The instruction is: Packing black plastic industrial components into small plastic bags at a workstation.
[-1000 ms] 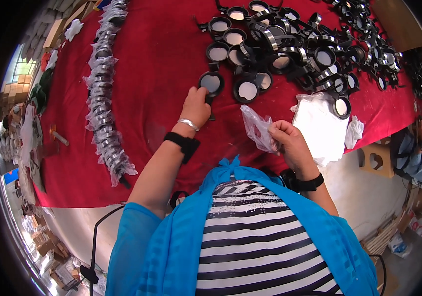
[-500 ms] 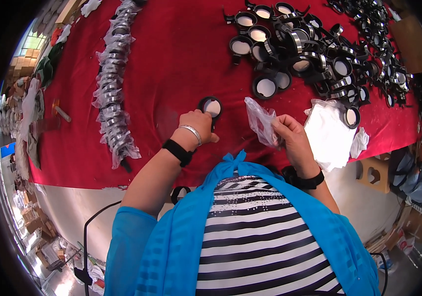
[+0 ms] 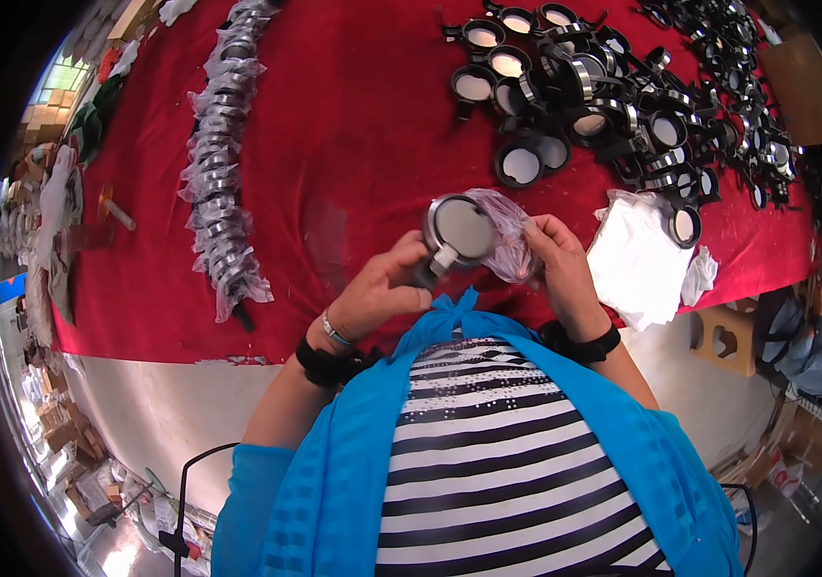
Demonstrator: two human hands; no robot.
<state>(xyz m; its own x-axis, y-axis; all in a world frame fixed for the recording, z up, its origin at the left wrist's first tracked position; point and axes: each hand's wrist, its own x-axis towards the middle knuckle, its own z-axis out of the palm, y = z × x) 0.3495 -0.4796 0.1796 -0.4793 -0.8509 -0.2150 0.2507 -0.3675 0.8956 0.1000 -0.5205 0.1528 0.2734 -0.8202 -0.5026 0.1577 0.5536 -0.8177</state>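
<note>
Cardboard cartons beyond the left edge of the table, and past the right edge another person. Red cloth over the whole top, with the near edge just in front of a striped top and a blue overgarment. Along the left side, running from the far edge almost to the near one, a close-packed row of plastic-wrapped round pieces. Toward the far right corner, a heap of loose black pieces with pale discs. Between row and heap, a broad strip of red cloth reaching to the far edge, with room on the left side of the hands. Tighter on the right: a stack of white sheets near the right grip, down at the near edge, with a crumpled white piece just beside.

Grasped in the left grip by the handle end, a black round-framed piece over the near middle of the table, disc facing up. Pinched between thumb and fingers of the right grip, a clear plastic bag. Overlapping in view, piece and bag; impossible to tell whether touching.
</note>
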